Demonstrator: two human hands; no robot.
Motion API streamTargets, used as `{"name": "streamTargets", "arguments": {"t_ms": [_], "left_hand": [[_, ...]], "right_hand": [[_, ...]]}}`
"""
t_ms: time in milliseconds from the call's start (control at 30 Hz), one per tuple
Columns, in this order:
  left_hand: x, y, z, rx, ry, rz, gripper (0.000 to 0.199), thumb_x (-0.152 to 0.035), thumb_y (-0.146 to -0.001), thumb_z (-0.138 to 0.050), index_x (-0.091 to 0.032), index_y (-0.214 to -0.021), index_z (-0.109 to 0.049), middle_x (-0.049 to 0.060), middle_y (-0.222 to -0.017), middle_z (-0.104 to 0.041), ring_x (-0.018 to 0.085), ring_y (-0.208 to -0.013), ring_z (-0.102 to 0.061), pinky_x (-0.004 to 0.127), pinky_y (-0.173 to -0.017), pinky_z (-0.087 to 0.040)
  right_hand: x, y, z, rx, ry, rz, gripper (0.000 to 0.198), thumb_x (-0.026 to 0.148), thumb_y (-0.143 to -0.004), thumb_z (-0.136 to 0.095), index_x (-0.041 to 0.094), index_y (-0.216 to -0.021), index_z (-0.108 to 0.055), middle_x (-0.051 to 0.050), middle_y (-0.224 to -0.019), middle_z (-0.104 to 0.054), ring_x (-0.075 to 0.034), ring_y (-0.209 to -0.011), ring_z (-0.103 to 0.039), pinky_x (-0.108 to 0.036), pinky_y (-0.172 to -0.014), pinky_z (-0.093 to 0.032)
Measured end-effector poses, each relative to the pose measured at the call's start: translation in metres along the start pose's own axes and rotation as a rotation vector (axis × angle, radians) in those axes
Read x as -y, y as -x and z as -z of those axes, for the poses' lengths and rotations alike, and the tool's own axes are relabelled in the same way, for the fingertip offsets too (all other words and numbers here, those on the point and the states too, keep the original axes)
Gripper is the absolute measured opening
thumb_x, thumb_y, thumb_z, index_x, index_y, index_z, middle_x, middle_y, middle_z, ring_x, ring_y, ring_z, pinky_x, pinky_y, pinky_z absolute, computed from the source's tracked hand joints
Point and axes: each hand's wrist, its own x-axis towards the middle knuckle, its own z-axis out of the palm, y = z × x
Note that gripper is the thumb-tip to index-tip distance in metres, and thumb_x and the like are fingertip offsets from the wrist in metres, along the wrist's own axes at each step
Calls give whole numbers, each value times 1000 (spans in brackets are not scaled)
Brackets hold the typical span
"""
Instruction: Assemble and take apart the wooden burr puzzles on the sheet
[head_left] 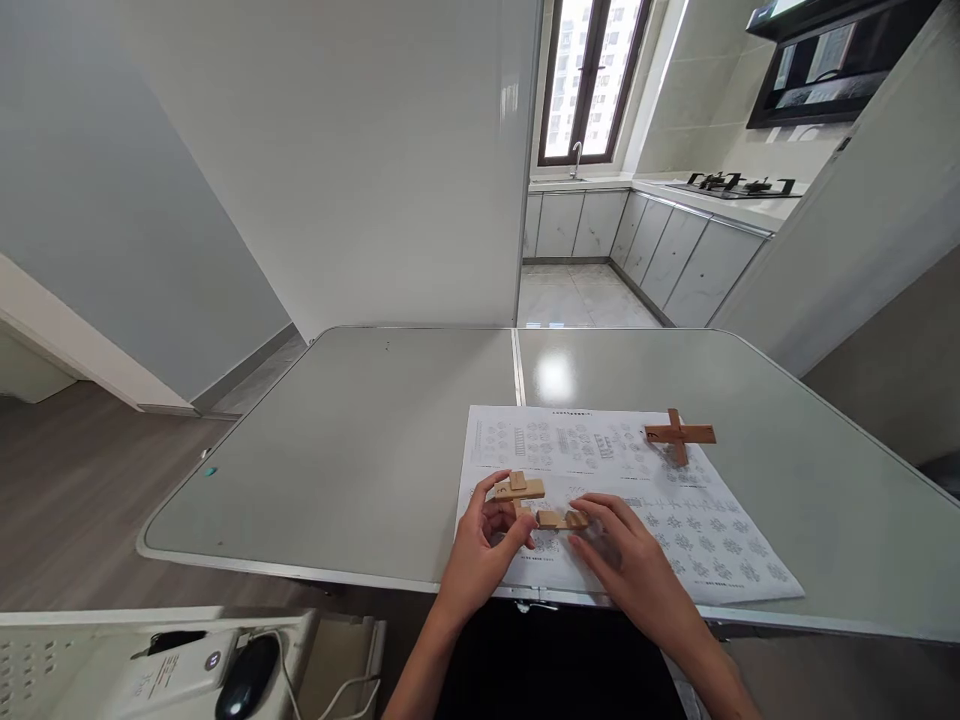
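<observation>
Light wooden puzzle pieces [519, 489], set across one another, are gripped between the thumb and fingers of my left hand [480, 545]. My right hand [628, 560] pinches the right end of a notched wooden puzzle piece [551, 520], whose left end lies close to my left thumb. Whether that piece touches the others is too small to tell. Both hands are above a printed sheet [675, 575] covered in small line diagrams. Farther back, two darker wooden pieces form a cross [679, 434] at the sheet's upper right.
The sheet lies on a grey-green table [337, 450] with a pale rim and a centre seam. A small teal bit [211, 471] is near the left edge. Below left, a white cart [67, 670] holds a black mouse [249, 675], a white box [176, 675] and cables.
</observation>
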Motion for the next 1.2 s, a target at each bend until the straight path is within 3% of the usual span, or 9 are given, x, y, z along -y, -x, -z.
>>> {"name": "streamTargets", "arguments": {"t_ms": [300,433,567,767,1033,1200], "left_hand": [[-4,3,0,4,-69,14,68,-36,-87,-80,-24,-145,-45,0,-88,-69,18,-81,-68,35,-86,-54],[-7,3,0,3,-89,35,70,-37,-86,-81,-25,-146,-46,2,-93,-71,19,-84,-67,35,-87,-54],[-7,4,2,28,-42,39,72,-35,-84,-83,-25,-146,-46,4,-96,-74,19,-85,-65,35,-88,-53],[-3,7,7,81,7,4,76,-33,-79,-89,-26,-143,-49,2,-91,-75,18,-87,-65,34,-92,-47],[1,8,12,120,76,3,81,-36,-73,-92,-26,-142,-52,4,-91,-76,21,-90,-68,36,-92,-46],[3,7,13,143,118,6,82,-40,-72,-93,-26,-142,-53,4,-89,-75,21,-86,-69,35,-88,-48]], "right_hand": [[0,3,-4,-47,-91,-69,22,43,-105,-54,29,-117,-66,-8,-121,-65,-28,-108,-66,-43,-93,-55],[12,6,6,-71,-267,-197,27,50,-101,-58,28,-115,-67,-9,-118,-68,-27,-102,-67,-37,-83,-56],[29,2,9,-11,-594,-399,34,54,-93,-70,27,-112,-63,-4,-98,-71,-23,-86,-67,-35,-80,-55],[48,-11,-6,74,-953,-461,33,50,-89,-79,25,-101,-62,-1,-95,-69,-17,-78,-61,-33,-82,-51],[49,-17,-10,180,-1173,-507,39,50,-83,-84,24,-105,-66,2,-83,-64,-14,-70,-56,-31,-77,-50],[54,-18,-10,212,-1156,-561,45,55,-81,-84,24,-108,-67,2,-81,-61,-13,-65,-53,-29,-69,-48]]}}
